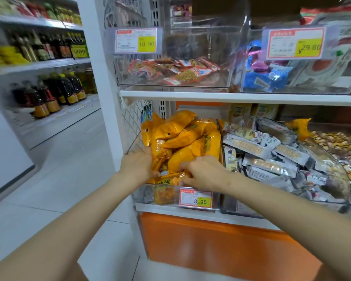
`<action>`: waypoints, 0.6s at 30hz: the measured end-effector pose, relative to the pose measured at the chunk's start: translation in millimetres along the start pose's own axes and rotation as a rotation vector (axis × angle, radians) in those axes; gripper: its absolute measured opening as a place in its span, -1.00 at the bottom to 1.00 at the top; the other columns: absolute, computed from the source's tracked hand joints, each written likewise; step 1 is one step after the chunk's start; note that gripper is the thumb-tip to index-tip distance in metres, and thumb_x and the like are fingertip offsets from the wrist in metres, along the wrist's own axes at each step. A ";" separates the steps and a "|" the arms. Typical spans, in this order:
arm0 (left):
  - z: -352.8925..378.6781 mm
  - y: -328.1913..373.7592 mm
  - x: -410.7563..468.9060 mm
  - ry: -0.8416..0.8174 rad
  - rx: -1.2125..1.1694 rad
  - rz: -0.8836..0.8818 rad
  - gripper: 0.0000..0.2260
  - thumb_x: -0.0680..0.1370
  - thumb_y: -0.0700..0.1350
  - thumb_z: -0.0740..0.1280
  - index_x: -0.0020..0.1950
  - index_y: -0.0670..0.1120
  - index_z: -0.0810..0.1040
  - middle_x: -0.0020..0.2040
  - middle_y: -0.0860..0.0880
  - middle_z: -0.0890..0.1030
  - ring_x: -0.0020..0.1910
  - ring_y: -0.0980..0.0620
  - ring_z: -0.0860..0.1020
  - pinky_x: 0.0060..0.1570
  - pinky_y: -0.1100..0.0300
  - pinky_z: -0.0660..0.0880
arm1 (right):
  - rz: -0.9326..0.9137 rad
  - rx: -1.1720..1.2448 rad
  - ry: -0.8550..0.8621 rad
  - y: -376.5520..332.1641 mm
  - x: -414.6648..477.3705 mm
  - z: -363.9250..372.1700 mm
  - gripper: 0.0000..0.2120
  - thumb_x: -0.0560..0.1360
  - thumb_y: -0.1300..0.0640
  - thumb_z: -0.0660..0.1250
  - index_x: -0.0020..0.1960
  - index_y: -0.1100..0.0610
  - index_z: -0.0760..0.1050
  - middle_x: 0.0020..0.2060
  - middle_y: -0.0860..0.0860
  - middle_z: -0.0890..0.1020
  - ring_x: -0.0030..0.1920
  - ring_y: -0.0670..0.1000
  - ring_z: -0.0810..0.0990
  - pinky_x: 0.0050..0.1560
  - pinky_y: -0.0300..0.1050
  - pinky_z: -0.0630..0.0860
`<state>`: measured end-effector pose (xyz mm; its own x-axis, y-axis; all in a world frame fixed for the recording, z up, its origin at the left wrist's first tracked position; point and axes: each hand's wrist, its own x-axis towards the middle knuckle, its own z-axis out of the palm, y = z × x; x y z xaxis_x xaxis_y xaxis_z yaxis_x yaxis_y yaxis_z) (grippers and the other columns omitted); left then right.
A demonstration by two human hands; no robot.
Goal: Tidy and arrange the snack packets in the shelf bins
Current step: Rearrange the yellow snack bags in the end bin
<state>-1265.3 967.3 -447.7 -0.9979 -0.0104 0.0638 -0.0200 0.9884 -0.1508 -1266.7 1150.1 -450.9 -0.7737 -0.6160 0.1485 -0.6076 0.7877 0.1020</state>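
The white shelf unit (231, 97) fills the right of the view, and the front bin (144, 194), a clear tub on its lower shelf, serves as the landmark. Directly below the front bin sits an orange base panel (211, 244). Far to its left, across the tiled aisle, stand shelves of dark bottles (49, 96). Just right of the front bin, a second tub is heaped with silver packets (272, 157). Above the front bin, on the upper shelf, a clear tub holds red packets (170, 73).

The orange packets (182, 138) are piled high inside the front bin. The left hand (138, 163) is at the bin's left side, fingers curled into the pile and gripping packets there. The right hand (205, 171) is over the bin's front edge, fingers bent round a front packet (170, 180), pinching it. A price tag (196, 197) reading 8.90 is fixed to the bin's front wall, below the right hand.
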 end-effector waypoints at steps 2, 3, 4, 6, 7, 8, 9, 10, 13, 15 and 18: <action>-0.4 2.2 0.5 -0.039 0.015 -0.003 -0.26 0.43 0.26 0.35 0.42 -0.12 0.17 0.34 -0.21 0.36 0.31 -0.18 0.38 0.19 0.01 0.39 | 0.037 0.025 -0.018 -2.5 5.1 0.3 -0.60 0.51 -0.18 0.26 0.26 0.00 0.46 0.02 0.06 0.64 0.08 0.10 0.56 -0.01 -0.07 0.42; -0.8 2.5 0.4 -0.055 0.020 0.002 -0.24 0.42 0.26 0.35 0.43 -0.12 0.16 0.36 -0.20 0.35 0.33 -0.18 0.36 0.21 0.01 0.38 | 0.062 0.057 -0.029 -3.5 7.7 0.5 -0.60 0.49 -0.17 0.30 0.25 0.00 0.48 0.06 0.05 0.63 0.11 0.10 0.55 0.02 -0.07 0.42; -0.8 2.2 0.2 -0.062 0.019 0.010 -0.24 0.42 0.26 0.35 0.43 -0.12 0.15 0.36 -0.20 0.34 0.34 -0.17 0.35 0.21 0.01 0.37 | 0.090 0.100 -0.041 -4.5 9.7 0.8 -0.61 0.47 -0.15 0.34 0.23 0.01 0.50 0.09 0.05 0.62 0.14 0.10 0.53 0.04 -0.08 0.41; -3.4 -0.7 -1.6 -0.077 -0.004 0.036 -0.26 0.43 0.24 0.36 0.43 -0.11 0.15 0.36 -0.18 0.35 0.33 -0.16 0.35 0.20 0.02 0.38 | 0.151 0.204 -0.052 -6.3 13.1 1.3 -0.64 0.44 -0.09 0.40 0.17 0.04 0.55 0.09 0.07 0.61 0.15 0.11 0.50 0.04 -0.10 0.37; -5.2 -4.0 -2.3 -0.092 -0.032 0.060 -0.27 0.43 0.23 0.36 0.43 -0.10 0.15 0.35 -0.17 0.36 0.33 -0.15 0.36 0.20 0.03 0.38 | 0.169 0.244 -0.044 -6.8 13.9 0.7 -0.67 0.42 -0.05 0.42 0.13 0.06 0.57 0.07 0.08 0.62 0.15 0.11 0.50 0.02 -0.11 0.36; -7.2 -8.3 -2.6 -0.116 -0.080 0.090 -0.27 0.43 0.21 0.37 0.44 -0.09 0.15 0.34 -0.16 0.36 0.32 -0.14 0.37 0.19 0.03 0.38 | 0.176 0.264 -0.027 -6.8 14.2 -0.5 -0.70 0.42 -0.02 0.44 0.09 0.07 0.59 0.05 0.08 0.62 0.14 0.11 0.50 0.00 -0.12 0.35; -9.3 -13.6 -2.7 -0.150 -0.140 0.125 -0.28 0.43 0.18 0.38 0.44 -0.08 0.15 0.34 -0.15 0.36 0.31 -0.14 0.38 0.20 0.03 0.38 | 0.177 0.264 -0.004 -6.6 14.0 -2.8 -0.73 0.41 0.00 0.44 0.07 0.08 0.60 0.03 0.09 0.62 0.13 0.12 0.50 -0.03 -0.13 0.34; -11.4 -19.3 -2.6 -0.182 -0.195 0.164 -0.29 0.44 0.14 0.40 0.44 -0.07 0.16 0.34 -0.14 0.36 0.30 -0.13 0.38 0.22 0.04 0.38 | 0.176 0.248 0.026 -5.7 13.3 -6.6 -0.75 0.41 0.01 0.45 0.05 0.08 0.61 0.02 0.10 0.62 0.12 0.12 0.50 -0.05 -0.14 0.33; -15.7 -33.1 -3.6 -0.181 -0.195 0.292 -0.41 0.46 -0.01 0.42 0.41 -0.05 0.24 0.30 -0.12 0.39 0.26 -0.10 0.40 0.18 0.12 0.36 | 0.177 0.164 0.107 1.4 7.3 -26.7 -0.80 0.42 0.03 0.44 0.00 0.09 0.62 -0.03 0.10 0.64 0.09 0.11 0.53 -0.08 -0.15 0.33; -15.5 -35.6 -4.0 -0.117 -0.115 0.352 -0.50 0.48 -0.05 0.38 0.37 -0.05 0.30 0.30 -0.09 0.39 0.25 -0.07 0.41 0.11 0.15 0.38 | 0.177 0.117 0.120 8.3 1.2 -40.3 -0.82 0.43 0.02 0.43 -0.04 0.10 0.63 -0.08 0.08 0.65 0.05 0.10 0.55 -0.12 -0.15 0.33; -13.6 -33.0 -2.9 -0.053 0.003 0.399 -0.56 0.51 -0.03 0.32 0.36 -0.05 0.32 0.30 -0.05 0.39 0.27 -0.05 0.39 0.06 0.13 0.39 | 0.159 0.035 0.097 10.2 -6.5 -47.6 -0.78 0.45 -0.02 0.41 -0.02 0.09 0.62 -0.07 0.07 0.62 0.04 0.08 0.55 -0.16 -0.18 0.30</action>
<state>-1260.9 936.8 -429.5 -0.9290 0.3666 -0.0510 0.3700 0.9158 -0.1561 -1259.3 1162.6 -403.9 -0.8406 -0.4780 0.2547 -0.4858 0.8734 0.0360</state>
